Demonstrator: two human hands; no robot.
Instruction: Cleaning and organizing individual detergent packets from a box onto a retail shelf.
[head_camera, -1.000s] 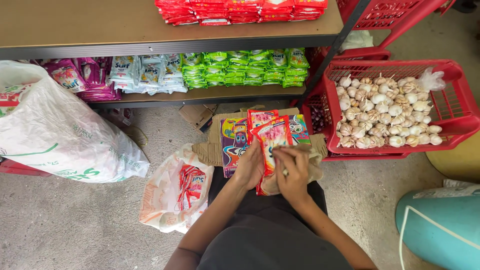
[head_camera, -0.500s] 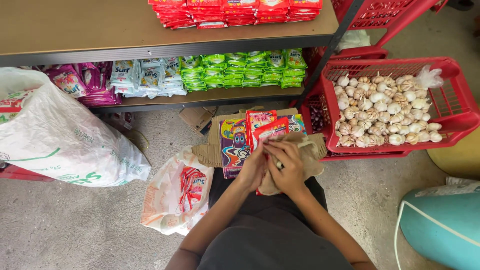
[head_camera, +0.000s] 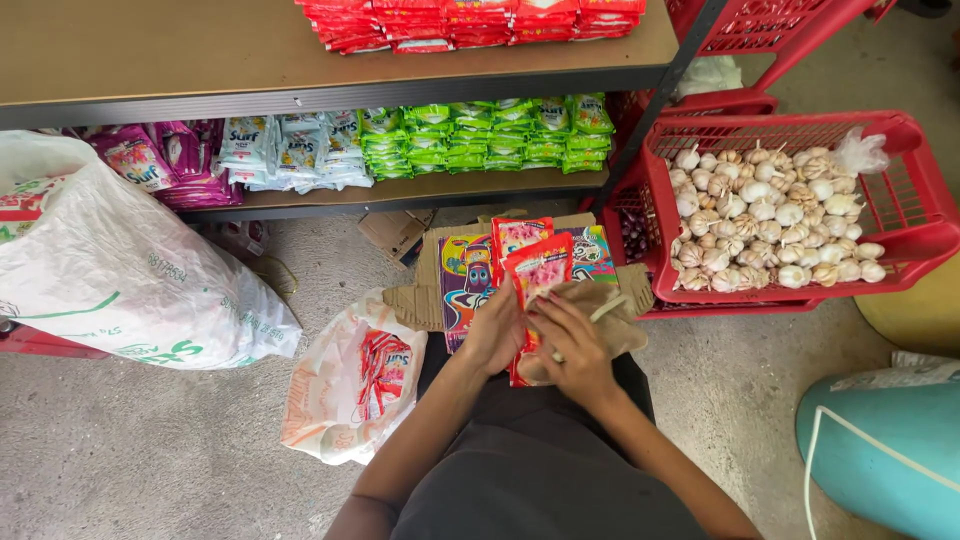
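Observation:
My left hand (head_camera: 497, 328) grips the lower left side of a strip of red sachets (head_camera: 535, 270) that stands up over my lap. My right hand (head_camera: 566, 340) lies on the strip's right side, with fingers curled over its edge and over a flap of the brown cardboard box (head_camera: 610, 310). The open box holds more colourful sachet packs (head_camera: 466, 275) just behind the strip. Both forearms come up from the bottom of the view across my dark clothing.
A red crate (head_camera: 905, 215) full of garlic bulbs (head_camera: 775, 215) sits to the right. Shelves (head_camera: 300, 70) ahead carry red, green, white and purple sachet packs. A big white sack (head_camera: 120, 270) lies left, a plastic bag (head_camera: 350, 380) of red sachets beside my knee, a teal object (head_camera: 890, 450) right.
The red sachet strip has shifted slightly in my hands, and my right hand has slid lower along its right side over the box flap. The view moved a little.

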